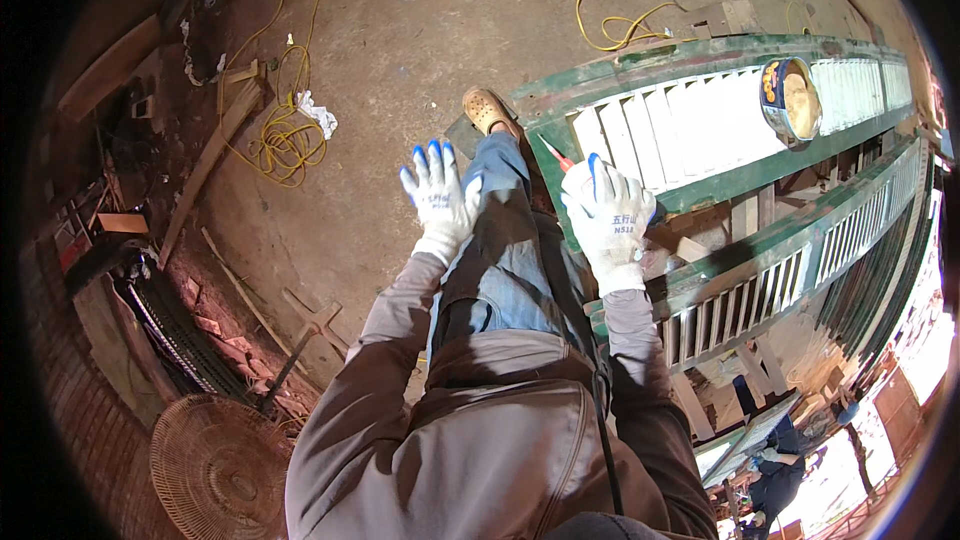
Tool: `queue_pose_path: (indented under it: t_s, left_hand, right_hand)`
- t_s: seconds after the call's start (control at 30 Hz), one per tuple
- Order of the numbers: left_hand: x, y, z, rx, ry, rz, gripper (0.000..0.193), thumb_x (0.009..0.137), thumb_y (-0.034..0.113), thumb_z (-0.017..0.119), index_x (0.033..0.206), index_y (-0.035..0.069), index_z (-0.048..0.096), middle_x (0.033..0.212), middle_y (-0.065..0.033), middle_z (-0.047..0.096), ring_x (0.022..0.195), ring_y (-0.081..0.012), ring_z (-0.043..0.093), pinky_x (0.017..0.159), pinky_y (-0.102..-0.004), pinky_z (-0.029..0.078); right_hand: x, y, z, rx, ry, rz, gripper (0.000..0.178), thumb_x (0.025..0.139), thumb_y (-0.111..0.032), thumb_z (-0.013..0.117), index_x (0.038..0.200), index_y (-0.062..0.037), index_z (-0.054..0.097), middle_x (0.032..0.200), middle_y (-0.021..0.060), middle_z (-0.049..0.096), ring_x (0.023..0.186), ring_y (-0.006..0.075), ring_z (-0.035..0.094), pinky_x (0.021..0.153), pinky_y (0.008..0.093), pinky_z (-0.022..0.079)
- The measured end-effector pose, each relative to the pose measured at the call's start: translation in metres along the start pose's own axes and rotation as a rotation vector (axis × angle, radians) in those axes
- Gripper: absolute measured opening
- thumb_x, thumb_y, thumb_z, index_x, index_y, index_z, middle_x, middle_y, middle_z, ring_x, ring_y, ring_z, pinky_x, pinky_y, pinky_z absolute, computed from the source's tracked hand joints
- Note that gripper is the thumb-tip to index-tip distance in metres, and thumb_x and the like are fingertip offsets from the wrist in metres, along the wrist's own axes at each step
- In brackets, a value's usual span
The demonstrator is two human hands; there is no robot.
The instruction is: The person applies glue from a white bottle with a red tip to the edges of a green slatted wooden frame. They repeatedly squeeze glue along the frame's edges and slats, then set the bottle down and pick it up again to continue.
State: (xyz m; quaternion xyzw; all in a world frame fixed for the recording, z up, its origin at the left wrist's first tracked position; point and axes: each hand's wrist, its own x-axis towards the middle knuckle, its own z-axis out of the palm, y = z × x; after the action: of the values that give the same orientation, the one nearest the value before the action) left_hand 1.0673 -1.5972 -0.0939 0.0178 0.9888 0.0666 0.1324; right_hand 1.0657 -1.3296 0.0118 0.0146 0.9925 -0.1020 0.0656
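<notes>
My right hand (610,215), in a white work glove with blue fingertips, is closed round a red-handled tool with a thin metal blade (557,154). The blade looks narrow and pointed from here; its exact kind I cannot tell. Beside that hand lies the near end of a green wooden louvre shutter (720,198) with white slats. An opened tin (776,90) of beige paste rests on those slats, farther right. My left hand (441,202), gloved alike, is held out above my left thigh with its fingers spread and nothing in it.
A second green louvre shutter (740,285) lies to the right. Yellow cords (285,140) trail over the floor at the left and far right. A fan (218,470), a pickaxe-like tool (310,332) and planks (205,165) are at the left. Another person (778,485) is at the lower right.
</notes>
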Motion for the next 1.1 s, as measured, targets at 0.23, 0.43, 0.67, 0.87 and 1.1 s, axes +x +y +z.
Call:
queue_pose_path:
  t_s: [0.23,0.43,0.67,0.87,1.1]
  left_hand:
    - [-0.052,-0.039,0.033,-0.021,-0.189,-0.159,0.068,0.104,0.057,0.048,0.155,0.011,0.051,0.167,-0.0204,0.037,0.156,-0.0480,0.025,0.124,-0.0661,0.014]
    - [-0.046,-0.029,0.037,-0.116,-0.179,-0.160,0.064,0.102,0.057,0.052,0.149,0.014,0.058,0.164,-0.0198,0.043,0.155,-0.0485,0.027,0.124,-0.0649,0.018]
    - [-0.045,-0.027,0.042,-0.189,-0.137,-0.167,0.060,0.099,0.056,0.059,0.144,0.015,0.062,0.161,-0.0198,0.047,0.152,-0.0485,0.031,0.123,-0.0646,0.021]
    - [-0.051,-0.036,0.052,-0.188,-0.119,-0.164,0.057,0.096,0.053,0.064,0.140,0.016,0.064,0.157,-0.0191,0.051,0.149,-0.0484,0.035,0.120,-0.0639,0.025]
    - [-0.052,-0.034,0.056,-0.222,-0.140,-0.187,0.058,0.096,0.053,0.064,0.139,0.015,0.066,0.155,-0.0192,0.053,0.149,-0.0485,0.036,0.120,-0.0598,0.028]
  right_hand:
    - [0.012,-0.006,0.004,-0.047,0.036,-0.068,0.067,0.081,-0.049,0.080,0.139,-0.0194,0.064,0.123,0.0028,0.065,0.109,0.0260,0.059,0.098,0.0497,0.041]
    - [0.019,-0.008,-0.009,-0.071,-0.075,-0.039,0.068,0.086,-0.050,0.078,0.145,-0.0196,0.061,0.127,0.0036,0.066,0.114,0.0263,0.059,0.101,0.0506,0.040]
    - [0.023,0.006,-0.014,-0.132,-0.014,-0.002,0.062,0.084,-0.039,0.076,0.141,-0.0180,0.063,0.119,0.0031,0.067,0.112,0.0243,0.059,0.095,0.0487,0.041]
    - [0.020,0.014,-0.013,-0.122,0.021,0.029,0.062,0.085,-0.040,0.075,0.142,-0.0174,0.062,0.123,0.0044,0.066,0.112,0.0252,0.059,0.097,0.0498,0.040]
    - [0.017,-0.005,-0.011,-0.043,-0.090,0.013,0.066,0.085,-0.045,0.078,0.142,-0.0177,0.062,0.124,0.0029,0.067,0.115,0.0254,0.059,0.102,0.0507,0.039]
